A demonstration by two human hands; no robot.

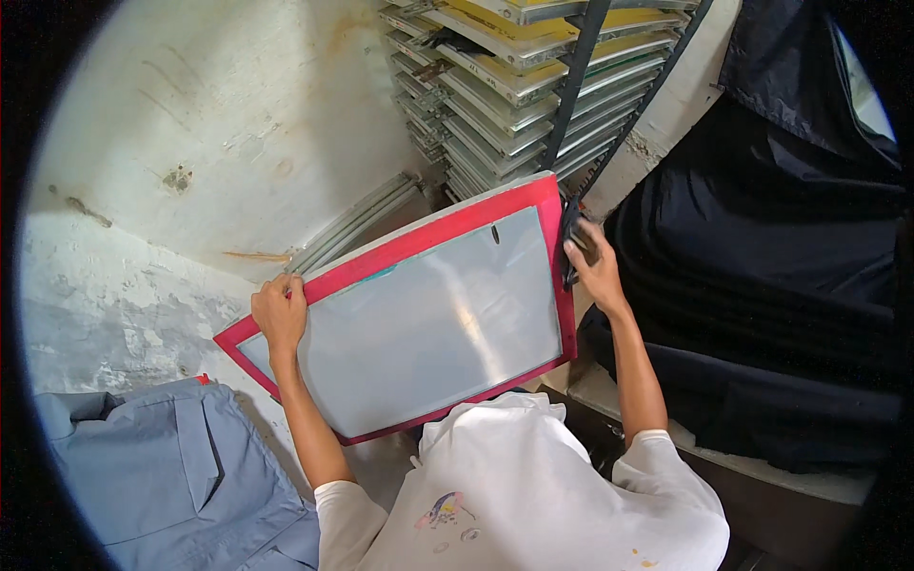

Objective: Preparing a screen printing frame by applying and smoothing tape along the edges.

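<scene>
Hands on opposite edges: my left hand (279, 314) clasps the left rail of the flat rectangular red-framed printing screen with pale grey mesh (419, 314), held tilted before my chest; my right hand (592, 265) presses a dark cloth (574, 238) to the right rail. I judge it light and stiff, its mesh fragile, so I hold the frame only.

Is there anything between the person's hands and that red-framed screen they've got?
Nothing visible at the left hand: it grips the red-framed screen bare at its left edge. At the right hand, a dark object, perhaps a cloth, sits against the frame's right edge. I cannot tell whether it lies between fingers and frame.
</scene>
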